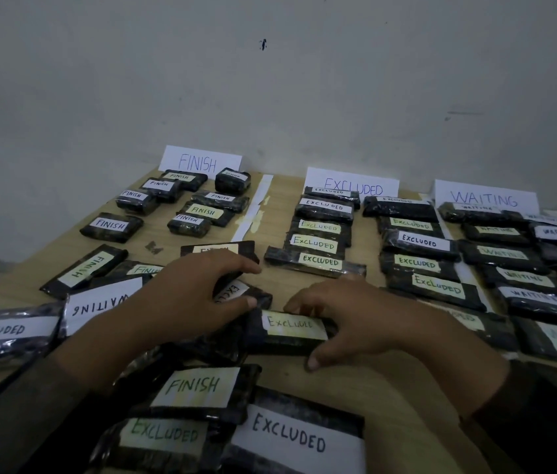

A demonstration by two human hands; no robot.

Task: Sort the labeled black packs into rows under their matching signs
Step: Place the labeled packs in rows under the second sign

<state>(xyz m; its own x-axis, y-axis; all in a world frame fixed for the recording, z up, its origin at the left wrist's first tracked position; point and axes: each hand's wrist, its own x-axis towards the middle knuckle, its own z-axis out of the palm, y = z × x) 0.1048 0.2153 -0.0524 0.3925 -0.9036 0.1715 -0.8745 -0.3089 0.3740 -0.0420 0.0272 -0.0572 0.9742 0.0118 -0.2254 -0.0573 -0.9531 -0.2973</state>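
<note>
At the near middle of the wooden surface (304, 381), the right hand (366, 323) has its grip clamped on an EXCLUDED pack (290, 331) lying flat, fingers over its far edge and thumb at the near one. Just beside it, the left hand (184, 299) curls its grip round a sideways pack (236, 289). Sorted rows lie beyond under the FINISH sign (198, 162), the EXCLUDED sign (352, 186) and the WAITING sign (485, 198).

Rows of black labeled packs (318, 242) below FINISH sign (198, 160), EXCLUDED sign (352, 183), WAITING sign (484, 197)
</note>
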